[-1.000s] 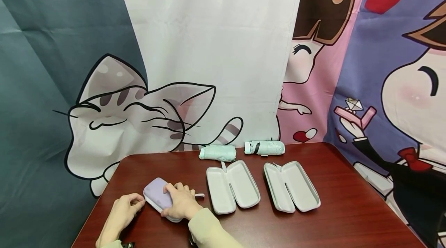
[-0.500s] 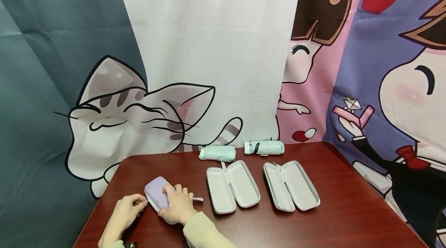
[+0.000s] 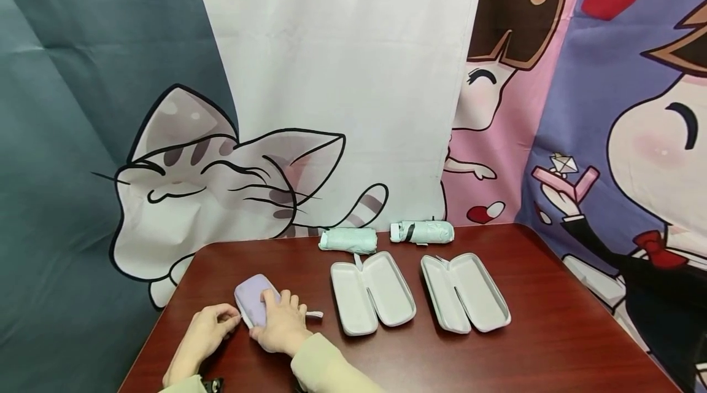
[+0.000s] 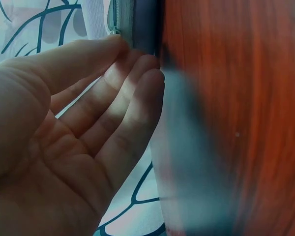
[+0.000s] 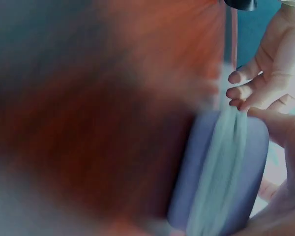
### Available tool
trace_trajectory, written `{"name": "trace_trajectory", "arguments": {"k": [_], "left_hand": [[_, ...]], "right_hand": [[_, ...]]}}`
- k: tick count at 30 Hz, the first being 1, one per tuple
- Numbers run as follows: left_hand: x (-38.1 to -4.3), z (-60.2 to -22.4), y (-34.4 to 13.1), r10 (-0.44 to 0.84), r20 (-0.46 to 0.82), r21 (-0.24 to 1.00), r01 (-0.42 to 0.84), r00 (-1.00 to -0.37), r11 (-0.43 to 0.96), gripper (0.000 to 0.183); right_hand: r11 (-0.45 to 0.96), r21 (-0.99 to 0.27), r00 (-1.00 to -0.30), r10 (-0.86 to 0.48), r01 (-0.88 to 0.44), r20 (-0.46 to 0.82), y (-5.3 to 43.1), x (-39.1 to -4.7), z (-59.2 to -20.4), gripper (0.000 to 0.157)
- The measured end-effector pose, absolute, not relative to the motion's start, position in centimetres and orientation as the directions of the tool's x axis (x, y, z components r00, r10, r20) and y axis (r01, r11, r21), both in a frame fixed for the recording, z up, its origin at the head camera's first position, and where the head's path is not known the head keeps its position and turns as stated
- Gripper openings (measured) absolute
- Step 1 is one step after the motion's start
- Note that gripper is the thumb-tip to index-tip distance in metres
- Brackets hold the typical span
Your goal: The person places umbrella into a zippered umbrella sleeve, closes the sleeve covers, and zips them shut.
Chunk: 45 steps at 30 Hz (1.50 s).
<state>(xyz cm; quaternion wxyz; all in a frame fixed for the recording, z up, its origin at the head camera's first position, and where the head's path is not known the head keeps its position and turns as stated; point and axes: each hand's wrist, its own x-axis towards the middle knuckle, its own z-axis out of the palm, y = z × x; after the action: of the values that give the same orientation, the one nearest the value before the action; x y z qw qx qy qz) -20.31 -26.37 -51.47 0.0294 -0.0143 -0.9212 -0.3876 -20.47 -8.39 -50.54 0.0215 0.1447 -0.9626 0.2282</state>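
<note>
A purple zippered hard case (image 3: 254,295) lies on the table at the left, closed along the part that shows. My right hand (image 3: 283,325) grips it from above, thumb on the near side and fingers spread over the lid. In the right wrist view, the pale zipper band (image 5: 221,162) runs along the side of the case. At the case's left edge, my left hand (image 3: 207,331) pinches at the zipper. The left wrist view shows thumb and index finger meeting at the zipper pull (image 4: 115,33), most of it hidden by them. A pale wrist strap (image 3: 315,314) sticks out right of the case.
Two pale grey cases, one in the middle (image 3: 351,301) and one further right (image 3: 485,301), lie spread open on the brown table (image 3: 552,331). Behind them sit two mint-green folded bundles, left (image 3: 349,239) and right (image 3: 425,231). A printed cloth (image 3: 342,73) hangs behind the table.
The purple case has turned slightly under my right hand, and its far end sits a little further away. My left hand has shifted slightly right, staying at the case's edge.
</note>
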Motion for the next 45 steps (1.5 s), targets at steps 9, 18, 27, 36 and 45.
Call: {"name": "trace_trajectory", "arguments": {"k": [9,18,27,36,45], "left_hand": [[-20.4,-51.6,-26.6,-0.003,0.044,0.728,0.030,-0.999,0.685,0.005],[-20.3,-51.9,-26.8,0.004,0.065,0.692,0.048,-0.998,0.720,0.004],[-20.4,-52.2,-27.1,-0.014,0.035,0.715,0.016,-0.999,0.699,0.004],[-20.4,-51.9,-27.3,-0.023,0.026,0.714,0.002,-0.999,0.701,0.005],[-20.2,-52.2,-27.0,-0.008,0.012,0.741,0.004,-1.000,0.671,0.005]], "right_hand": [[0.855,-0.267,-0.891,-0.451,-0.446,0.044,-7.4,-22.4,-48.4,0.036],[0.684,0.071,-0.687,-0.715,-0.726,-0.133,-7.1,-24.6,-46.6,0.061],[0.641,0.216,-0.676,-0.708,-0.736,-0.203,-6.6,-24.7,-45.9,0.068],[0.650,0.258,-0.697,-0.694,-0.715,-0.182,-6.5,-24.4,-46.0,0.076],[0.701,0.349,-0.780,-0.595,-0.622,-0.194,-7.5,-23.2,-45.7,0.074]]}}
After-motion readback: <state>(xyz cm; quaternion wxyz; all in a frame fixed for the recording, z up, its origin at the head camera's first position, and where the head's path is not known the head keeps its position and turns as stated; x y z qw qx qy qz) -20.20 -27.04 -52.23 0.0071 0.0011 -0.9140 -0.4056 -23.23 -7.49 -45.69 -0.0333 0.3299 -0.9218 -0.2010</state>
